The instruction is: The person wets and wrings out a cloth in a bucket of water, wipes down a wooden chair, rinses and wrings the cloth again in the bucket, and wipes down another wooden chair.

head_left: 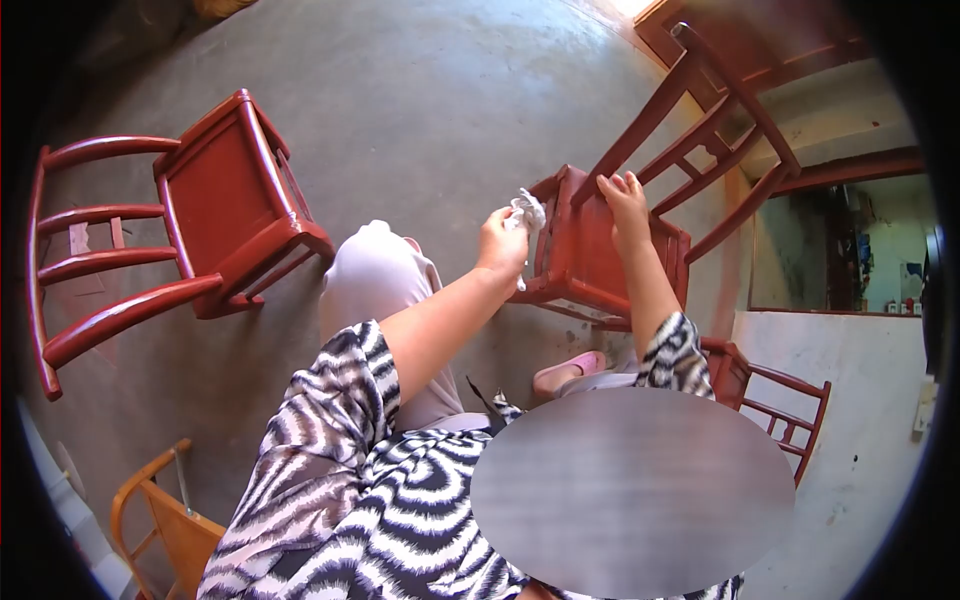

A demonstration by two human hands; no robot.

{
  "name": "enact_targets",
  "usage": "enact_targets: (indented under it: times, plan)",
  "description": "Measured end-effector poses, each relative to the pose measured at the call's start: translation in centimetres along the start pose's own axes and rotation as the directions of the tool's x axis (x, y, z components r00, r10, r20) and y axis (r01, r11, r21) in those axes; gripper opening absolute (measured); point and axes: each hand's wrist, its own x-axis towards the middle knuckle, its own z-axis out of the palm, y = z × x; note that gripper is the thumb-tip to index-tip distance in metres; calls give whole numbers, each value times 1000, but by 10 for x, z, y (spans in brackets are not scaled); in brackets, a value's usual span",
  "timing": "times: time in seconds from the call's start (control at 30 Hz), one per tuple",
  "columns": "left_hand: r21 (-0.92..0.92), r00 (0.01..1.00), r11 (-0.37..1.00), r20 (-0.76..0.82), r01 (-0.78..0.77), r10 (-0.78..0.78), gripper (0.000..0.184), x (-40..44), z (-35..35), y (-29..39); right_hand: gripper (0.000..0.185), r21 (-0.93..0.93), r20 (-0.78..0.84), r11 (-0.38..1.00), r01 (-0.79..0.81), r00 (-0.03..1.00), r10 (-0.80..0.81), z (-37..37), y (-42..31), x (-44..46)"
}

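My left hand (502,246) is closed around a crumpled white cloth (526,212), held beside the near side of a red wooden chair (585,255). A loose end of the cloth hangs below my fingers. Over that chair's seat is my right hand (628,208), its fingers bent and a little apart. Its fingertips lie at the foot of a backrest post; whether they press on it I cannot tell. No object shows in that hand. The chair stands close in front of me, its backrest rising to the upper right.
Another red chair (215,190) stands on the grey floor (400,110) to the left. A third red chair (735,380) is by the white wall (790,360) at right. Lower left is an orange-brown wooden chair (175,520). My knee (380,270) and pink-shod foot (570,375) are near the chair.
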Motion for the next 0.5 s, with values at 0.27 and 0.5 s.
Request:
enact_targets:
  times: [0.27,0.5]
  plan:
    - [-3,996,996,-44,-84,84,34,13,-11,-15,24,346,56,926,-150,989,140,21,2,41]
    - [-205,994,974,29,-94,102,24,-2,-5,-14,25,466,-47,884,-32,997,61,-11,-29,-12]
